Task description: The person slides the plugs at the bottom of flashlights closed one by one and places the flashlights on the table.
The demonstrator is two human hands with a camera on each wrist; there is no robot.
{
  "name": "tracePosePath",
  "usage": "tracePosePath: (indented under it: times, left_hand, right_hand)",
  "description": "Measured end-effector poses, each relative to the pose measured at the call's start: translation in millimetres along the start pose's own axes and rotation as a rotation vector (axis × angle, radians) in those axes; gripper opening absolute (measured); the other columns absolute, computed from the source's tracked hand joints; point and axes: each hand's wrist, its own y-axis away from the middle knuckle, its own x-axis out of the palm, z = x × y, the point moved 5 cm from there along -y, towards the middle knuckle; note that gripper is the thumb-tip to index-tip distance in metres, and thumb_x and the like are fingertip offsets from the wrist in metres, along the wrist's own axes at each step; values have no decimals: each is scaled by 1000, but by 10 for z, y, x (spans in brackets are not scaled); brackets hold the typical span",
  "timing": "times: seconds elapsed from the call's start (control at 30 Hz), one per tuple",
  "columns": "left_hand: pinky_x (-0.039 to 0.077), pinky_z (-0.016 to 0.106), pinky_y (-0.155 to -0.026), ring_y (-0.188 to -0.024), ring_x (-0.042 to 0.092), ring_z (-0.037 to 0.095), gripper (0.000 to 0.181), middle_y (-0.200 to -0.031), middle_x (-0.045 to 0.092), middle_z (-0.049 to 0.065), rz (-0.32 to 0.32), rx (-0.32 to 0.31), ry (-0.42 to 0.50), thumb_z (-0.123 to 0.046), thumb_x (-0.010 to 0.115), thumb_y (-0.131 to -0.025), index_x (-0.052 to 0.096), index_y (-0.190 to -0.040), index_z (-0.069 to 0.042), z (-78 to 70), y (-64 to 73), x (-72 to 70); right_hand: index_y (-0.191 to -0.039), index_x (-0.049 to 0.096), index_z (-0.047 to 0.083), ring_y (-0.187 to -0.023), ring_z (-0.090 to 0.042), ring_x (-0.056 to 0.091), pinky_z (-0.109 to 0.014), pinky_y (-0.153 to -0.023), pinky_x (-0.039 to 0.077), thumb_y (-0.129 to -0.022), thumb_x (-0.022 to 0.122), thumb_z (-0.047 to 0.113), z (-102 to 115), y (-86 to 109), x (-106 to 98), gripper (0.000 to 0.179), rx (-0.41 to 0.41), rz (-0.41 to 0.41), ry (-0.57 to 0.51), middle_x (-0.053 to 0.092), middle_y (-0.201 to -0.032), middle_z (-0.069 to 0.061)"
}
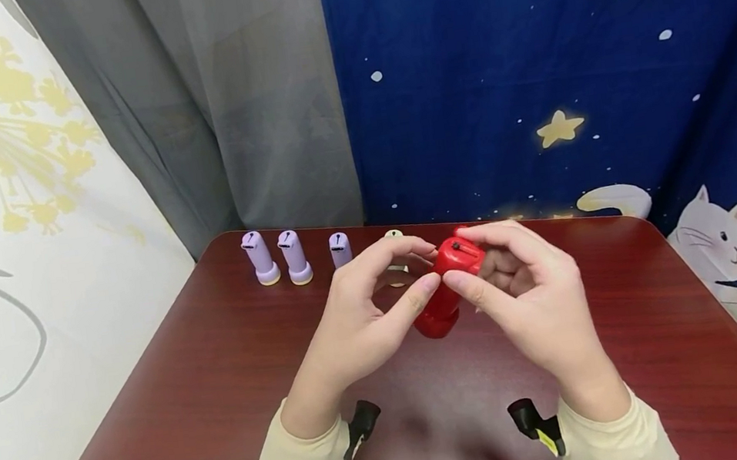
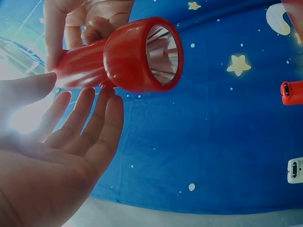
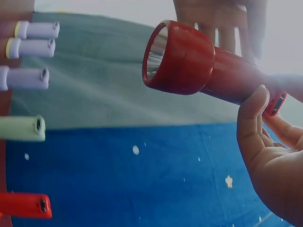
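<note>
A red flashlight [image 1: 440,306] is held up over the table, its tail end toward me. My right hand [image 1: 535,287] grips it near the tail, thumb on the near side and fingers round the far side, as the right wrist view also shows. From the other side my left hand [image 1: 358,310] touches the body; in the left wrist view its fairly straight fingers [image 2: 85,106] rest their tips along the barrel. The wide head with its shiny reflector [image 2: 162,54] faces away from my left palm. Beyond it stands a pale green flashlight [image 1: 393,234], partly hidden by my left hand.
Three lilac flashlights [image 1: 298,259] stand in a row at the back left of the dark red table [image 1: 224,404]. Another red flashlight [image 3: 26,205] stands past the pale green one. Behind the table hang a grey curtain [image 1: 275,102] and a blue star-patterned curtain [image 1: 462,93].
</note>
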Motion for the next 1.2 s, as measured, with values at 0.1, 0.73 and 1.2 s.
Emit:
tracePosePath:
  times: [0.1,0.73,1.2]
  left_hand:
    - [66,36,-92,-103,73,18,26,-118,73,11,-6,1,-10,-2,72,-98,69,-123,-3,-8,-7,5]
    - [66,36,-85,-97,71,14,19,-111,72,7,-35,54,-75,-1,71,-97,71,-116,-5,-22,-46,2]
    - [61,37,-86,-94,72,17,13,-107,76,3,-124,-105,-624,-15,66,-103,74,-112,-12,536,-28,-158]
  right_hand:
    - [-124,74,-1,-67,-9,71,-18,-62,61,-81,83,-15,-26,-39,-145,45,-7,-50,22,76,-98,-3]
    - [-129,76,12,-68,-3,69,-14,-62,59,-89,86,8,-241,-149,-1032,41,178,-410,319,77,-99,10]
    - [-141,64,12,-61,9,65,-10,-62,54,-95,78,43,-1116,-383,-1305,57,520,-226,549,72,-113,-4]
